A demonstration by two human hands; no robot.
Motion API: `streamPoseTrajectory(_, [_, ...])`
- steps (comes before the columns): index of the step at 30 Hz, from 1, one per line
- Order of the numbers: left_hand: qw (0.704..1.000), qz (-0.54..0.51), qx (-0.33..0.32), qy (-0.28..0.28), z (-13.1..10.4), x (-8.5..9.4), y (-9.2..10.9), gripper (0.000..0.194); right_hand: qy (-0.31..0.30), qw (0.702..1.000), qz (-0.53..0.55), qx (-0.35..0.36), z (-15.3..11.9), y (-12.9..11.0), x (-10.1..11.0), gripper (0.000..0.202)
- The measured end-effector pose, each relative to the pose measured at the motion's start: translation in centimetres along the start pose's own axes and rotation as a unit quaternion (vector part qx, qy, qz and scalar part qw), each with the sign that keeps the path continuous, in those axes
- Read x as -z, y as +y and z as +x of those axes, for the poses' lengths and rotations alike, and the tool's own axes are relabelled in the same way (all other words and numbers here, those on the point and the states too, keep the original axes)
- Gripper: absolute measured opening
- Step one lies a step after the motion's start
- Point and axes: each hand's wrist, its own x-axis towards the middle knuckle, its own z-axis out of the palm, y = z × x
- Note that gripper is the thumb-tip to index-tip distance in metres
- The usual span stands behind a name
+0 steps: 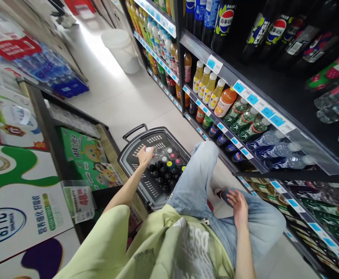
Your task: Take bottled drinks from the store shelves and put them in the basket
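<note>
My left hand (pixel 144 156) reaches into a grey shopping basket (pixel 123 158) on the floor. Its fingers are closed round the top of a clear bottle (pixel 158 152) with a white cap. The lower part of this bottle is hard to make out. Beside it in the basket, several bottles with black caps (pixel 159 173) stand close together, with a few white, pink and yellow caps among them. My right hand (pixel 240 209) rests palm up by my bent right leg, empty, its fingers loosely apart.
Shelves of drinks rise on the right, with yellow juice bottles (pixel 210 88), green soda bottles (pixel 242 116) and Pepsi bottles (pixel 224 23). Stacked cartons (pixel 26 201) line the left. A white bucket (pixel 121 50) and packs of bottled water (pixel 41 66) stand farther up the aisle.
</note>
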Motion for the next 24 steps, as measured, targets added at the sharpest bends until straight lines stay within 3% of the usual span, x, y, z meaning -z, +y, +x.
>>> streamPoseTrajectory(6, [0.994,0.094,0.036,-0.033,3.3,-4.9,-2.0,0.031,-0.008,0.999,-0.04,-0.012,-0.5,0.6,0.1,0.061])
streamPoseTrajectory(13, [0.986,0.151,0.05,-0.054,6.8,-8.5,-2.3,0.036,-0.029,0.992,-0.106,-0.064,-0.5,0.6,-0.2,0.056])
streamPoseTrajectory(24, [0.963,0.236,-0.022,-0.125,11.7,-15.7,-2.0,0.047,-0.043,0.981,-0.151,-0.116,-0.5,0.5,-1.5,0.064])
